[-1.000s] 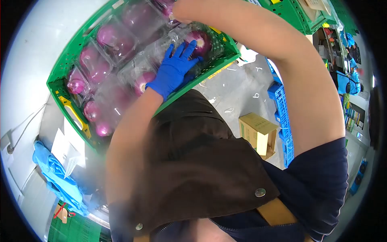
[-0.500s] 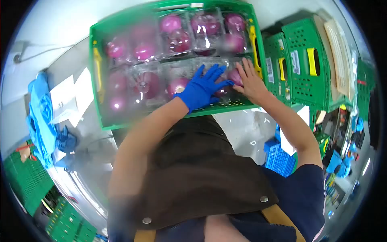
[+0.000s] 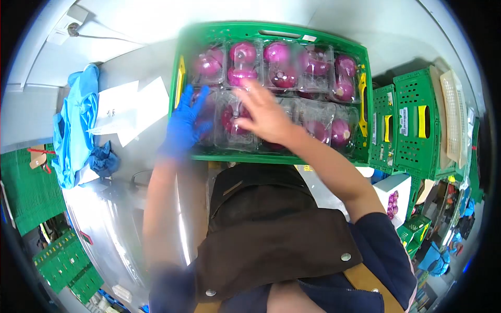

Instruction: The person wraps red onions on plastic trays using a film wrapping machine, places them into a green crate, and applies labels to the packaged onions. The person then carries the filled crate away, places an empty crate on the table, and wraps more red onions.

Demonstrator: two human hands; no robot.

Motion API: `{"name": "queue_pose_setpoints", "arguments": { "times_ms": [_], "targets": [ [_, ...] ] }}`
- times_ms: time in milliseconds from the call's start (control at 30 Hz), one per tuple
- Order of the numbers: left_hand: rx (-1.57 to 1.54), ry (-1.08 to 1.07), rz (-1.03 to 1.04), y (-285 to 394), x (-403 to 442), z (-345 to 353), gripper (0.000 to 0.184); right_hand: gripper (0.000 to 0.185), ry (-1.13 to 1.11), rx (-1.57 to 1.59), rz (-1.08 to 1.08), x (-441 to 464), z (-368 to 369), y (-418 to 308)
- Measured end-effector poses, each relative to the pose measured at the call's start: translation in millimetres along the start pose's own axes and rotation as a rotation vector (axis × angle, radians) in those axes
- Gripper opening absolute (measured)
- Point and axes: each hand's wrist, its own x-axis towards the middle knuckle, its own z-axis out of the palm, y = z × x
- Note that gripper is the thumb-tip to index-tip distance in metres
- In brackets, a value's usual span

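My left hand (image 3: 187, 122), in a blue glove, has its fingers spread over the left end of a green crate (image 3: 271, 157). Clear plastic packs of red onions fill the crate in two rows. Bare and slightly blurred, my right hand (image 3: 266, 115) is held with fingers apart above a front-row pack (image 3: 235, 128), left of the crate's middle. Neither hand is closed on anything; whether the fingertips touch the packs I cannot tell. Another onion pack (image 3: 342, 132) lies at the front right corner.
Stacked green crates (image 3: 412, 125) stand at the right. Below them, a white box (image 3: 392, 195) holds small onions. On the steel surface at the left are white papers (image 3: 117, 109), a light blue cloth (image 3: 78, 125) and a crumpled dark blue glove (image 3: 104, 159).
The view has turned, and the crate sits further right in it. Both hands have moved left along the crate, my right hand from its right end to left of the middle.
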Motion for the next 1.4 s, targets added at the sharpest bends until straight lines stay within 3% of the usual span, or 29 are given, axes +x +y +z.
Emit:
{"name": "queue_pose_setpoints", "arguments": {
  "times_ms": [100, 200, 267, 367, 433, 467, 533, 633, 667, 733, 800, 900, 1000, 1100, 1200, 1300, 1400],
  "targets": [
    [0.399, -0.233, -0.03, -10, -17, 28, 0.085, 0.077, -0.029, -0.105, -0.029, 9, 75, 1],
    [0.25, -0.229, -0.105, -19, -27, 35, 0.087, 0.08, -0.055, -0.188, -0.023, 6, 84, -2],
    [0.308, -0.179, -0.031, -25, -30, 39, 0.086, 0.079, -0.051, -0.179, -0.03, 8, 84, -6],
    [0.36, -0.064, 0.062, -29, -28, 42, 0.085, 0.066, -0.004, -0.172, -0.057, 6, 84, 0],
    [0.334, -0.103, 0.045, -23, -28, 34, 0.087, 0.062, -0.054, -0.088, -0.021, 6, 73, 2],
    [0.306, 0.023, 0.092, -13, -29, 27, 0.064, 0.055, -0.004, -0.061, -0.004, 6, 66, 1],
    [-0.333, 0.21, -0.08, 2, -36, 7, 0.039, 0.045, 0.103, 0.055, 0.004, 23, 60, -18],
    [-0.782, 0.624, -0.271, 23, -60, -20, 0.026, 0.03, 0.283, 0.269, -0.108, 74, 44, -68],
    [-0.876, 0.725, -0.328, 21, -71, -20, 0.027, 0.031, 0.25, 0.317, -0.172, 92, 57, -80],
    [-1.067, 0.924, -0.435, 14, -90, -20, 0.03, 0.036, 0.01, 0.56, -0.055, 127, 91, -113],
    [-1.157, 0.993, -0.497, 1, -109, -18, 0.032, 0.048, -0.064, 0.644, -0.048, 165, 137, -137],
    [-1.181, 0.987, -0.634, -9, -141, -30, 0.037, 0.061, -0.148, 0.357, 0.064, 214, 197, -169],
    [-1.236, 1.063, -0.69, -25, -170, -31, 0.044, 0.059, -0.166, 0.295, 0.094, 250, 263, -177],
    [-1.286, 1.115, -0.727, -51, -192, -33, 0.048, 0.045, -0.561, 0.629, 0.251, 272, 287, -183],
    [-1.264, 1.246, -0.721, -66, -199, -40, 0.053, 0.028, -0.479, 1.139, 0.358, 237, 248, -222],
    [-1.022, 1.438, -0.571, -66, -179, -57, 0.049, 0.029, -0.415, 1.464, 0.431, 172, 217, -249],
    [-1.158, 1.468, -0.56, -46, -169, -70, 0.041, 0.032, -0.375, 1.652, 0.463, 117, 194, -259]
  ]
}}
